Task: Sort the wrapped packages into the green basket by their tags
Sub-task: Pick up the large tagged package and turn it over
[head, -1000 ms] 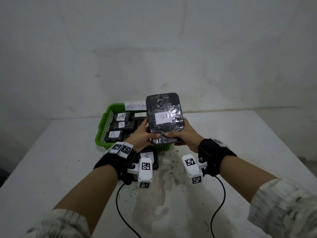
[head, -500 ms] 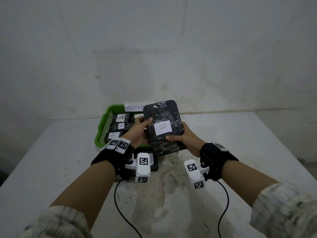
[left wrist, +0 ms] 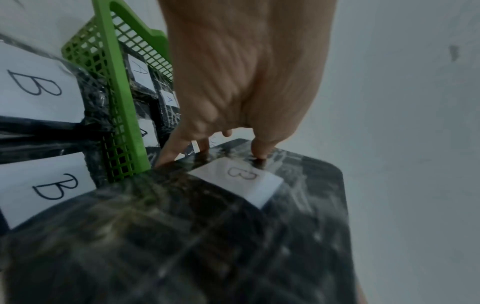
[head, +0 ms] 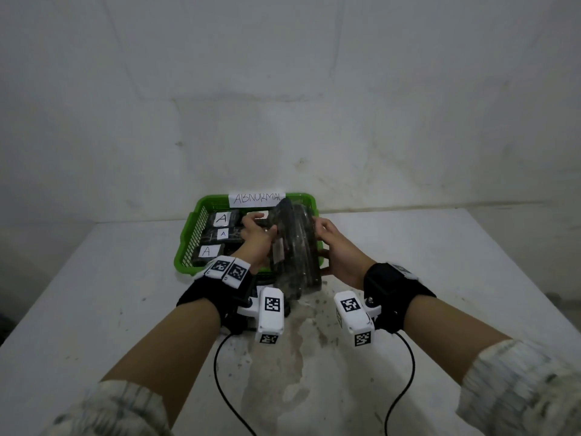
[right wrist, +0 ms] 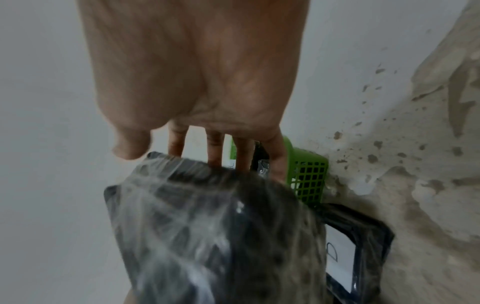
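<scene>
A black film-wrapped package (head: 295, 247) with a white B tag (left wrist: 240, 178) stands on edge over the near right corner of the green basket (head: 191, 243). My left hand (head: 262, 226) pinches its left face, thumb by the tag and fingers (left wrist: 168, 152) over the far edge. My right hand (head: 325, 237) holds its right face, fingers (right wrist: 244, 156) behind it and thumb at the top corner. The tag faces left and is hidden in the head view. Packages tagged A (head: 222, 219) lie in the basket's left half.
The basket carries a paper label reading ABNORMAL (head: 256, 199) on its far rim. Two more packages tagged B (left wrist: 36, 86) lie on the table (head: 440, 262) against the basket's near wall, under my wrists. A wall rises just behind the table. Cables trail from both wrists.
The package has come down from chest height and forward over the basket. It has turned from facing me to standing on edge, so its B tag now faces left.
</scene>
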`<state>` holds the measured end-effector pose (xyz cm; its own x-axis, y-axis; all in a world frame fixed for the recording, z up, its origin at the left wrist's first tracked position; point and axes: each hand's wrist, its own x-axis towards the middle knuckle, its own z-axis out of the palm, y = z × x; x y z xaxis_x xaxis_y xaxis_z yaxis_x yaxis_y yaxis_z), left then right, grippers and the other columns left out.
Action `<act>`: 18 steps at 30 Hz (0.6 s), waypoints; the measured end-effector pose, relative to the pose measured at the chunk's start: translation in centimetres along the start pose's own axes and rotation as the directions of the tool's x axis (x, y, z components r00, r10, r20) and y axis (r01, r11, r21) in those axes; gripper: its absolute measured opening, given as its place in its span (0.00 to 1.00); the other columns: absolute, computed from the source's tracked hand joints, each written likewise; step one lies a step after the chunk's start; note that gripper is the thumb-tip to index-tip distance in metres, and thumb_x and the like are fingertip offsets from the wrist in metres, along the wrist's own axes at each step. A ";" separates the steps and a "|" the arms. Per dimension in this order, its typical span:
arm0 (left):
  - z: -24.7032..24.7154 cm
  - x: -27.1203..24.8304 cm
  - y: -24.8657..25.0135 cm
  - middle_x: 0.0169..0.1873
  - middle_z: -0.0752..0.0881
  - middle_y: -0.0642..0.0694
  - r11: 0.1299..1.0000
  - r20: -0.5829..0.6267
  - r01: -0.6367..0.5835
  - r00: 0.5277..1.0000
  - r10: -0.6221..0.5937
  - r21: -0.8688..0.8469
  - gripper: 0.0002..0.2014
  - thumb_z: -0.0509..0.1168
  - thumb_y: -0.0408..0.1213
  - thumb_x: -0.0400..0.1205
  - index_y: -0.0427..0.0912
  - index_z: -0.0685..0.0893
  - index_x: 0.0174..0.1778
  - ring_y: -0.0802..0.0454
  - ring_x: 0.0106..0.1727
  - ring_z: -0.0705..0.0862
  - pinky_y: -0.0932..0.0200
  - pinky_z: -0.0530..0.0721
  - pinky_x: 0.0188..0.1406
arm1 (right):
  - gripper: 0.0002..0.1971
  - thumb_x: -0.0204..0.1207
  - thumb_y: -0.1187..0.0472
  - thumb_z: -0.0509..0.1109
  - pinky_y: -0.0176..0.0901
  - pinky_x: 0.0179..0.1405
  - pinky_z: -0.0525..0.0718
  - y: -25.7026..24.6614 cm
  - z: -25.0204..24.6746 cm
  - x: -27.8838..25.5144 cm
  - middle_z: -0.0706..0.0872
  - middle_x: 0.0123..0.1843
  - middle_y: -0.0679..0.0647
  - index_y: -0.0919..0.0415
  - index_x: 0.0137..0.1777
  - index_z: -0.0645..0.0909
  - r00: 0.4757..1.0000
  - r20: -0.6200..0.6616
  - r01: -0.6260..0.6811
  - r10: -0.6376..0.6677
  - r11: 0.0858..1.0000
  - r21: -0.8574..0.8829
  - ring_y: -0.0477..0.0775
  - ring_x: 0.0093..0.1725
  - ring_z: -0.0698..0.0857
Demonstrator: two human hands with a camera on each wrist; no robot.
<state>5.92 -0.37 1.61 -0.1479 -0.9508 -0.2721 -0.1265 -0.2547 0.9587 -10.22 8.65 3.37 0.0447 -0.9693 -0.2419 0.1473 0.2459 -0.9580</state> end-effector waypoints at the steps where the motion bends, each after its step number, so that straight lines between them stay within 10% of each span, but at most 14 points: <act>1: 0.2 -0.1 0.0 0.69 0.71 0.36 1.000 0.058 -0.006 0.998 0.007 -0.014 0.15 0.65 0.48 0.77 0.67 0.67 0.52 0.36 0.64 0.78 0.28 0.80 0.59 | 0.16 0.84 0.47 0.59 0.58 0.52 0.81 -0.1 0.1 0.0 0.79 0.58 0.50 0.44 0.71 0.70 1.000 -0.003 0.015 -0.015 1.000 -0.001 0.53 0.53 0.81; 5: 0.5 -2.4 1.5 0.67 0.80 0.38 0.967 0.349 0.082 0.937 0.008 -0.242 0.29 0.49 0.63 0.83 0.47 0.71 0.71 0.39 0.65 0.81 0.35 0.81 0.60 | 0.15 0.82 0.57 0.66 0.46 0.54 0.78 -0.9 0.1 0.1 0.79 0.57 0.53 0.46 0.68 0.75 0.990 -0.051 0.120 -0.128 0.984 -0.131 0.48 0.52 0.83; 9: 0.1 -3.7 2.2 0.60 0.85 0.37 0.949 0.434 0.095 0.900 0.047 -0.300 0.31 0.44 0.61 0.84 0.42 0.78 0.68 0.42 0.60 0.85 0.43 0.83 0.58 | 0.16 0.82 0.63 0.65 0.28 0.48 0.77 -1.2 -0.2 0.1 0.81 0.56 0.48 0.54 0.69 0.80 0.981 -0.039 0.175 -0.189 0.956 -0.235 0.48 0.56 0.82; 14: -0.4 -3.6 2.1 0.62 0.83 0.34 0.952 0.396 0.074 0.917 0.052 -0.296 0.18 0.60 0.38 0.84 0.37 0.76 0.69 0.40 0.59 0.84 0.40 0.80 0.62 | 0.15 0.79 0.63 0.69 0.35 0.44 0.74 -1.3 -0.4 0.6 0.78 0.46 0.54 0.58 0.65 0.78 0.946 -0.261 0.160 -0.194 0.976 -0.146 0.46 0.45 0.80; 18: -0.6 -3.5 2.0 0.55 0.86 0.39 0.948 0.404 0.086 0.914 0.047 -0.307 0.19 0.56 0.43 0.85 0.36 0.78 0.66 0.43 0.55 0.86 0.46 0.86 0.51 | 0.23 0.80 0.53 0.68 0.43 0.60 0.78 -1.4 -0.9 1.0 0.82 0.65 0.55 0.56 0.74 0.71 0.977 -0.203 0.054 -0.060 0.998 -0.031 0.51 0.60 0.82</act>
<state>6.73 2.29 4.54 -0.5373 -0.8096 -0.2365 0.1682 -0.3776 0.9106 -11.26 7.37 4.34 -0.1659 -0.9634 -0.2105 0.1184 0.1925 -0.9741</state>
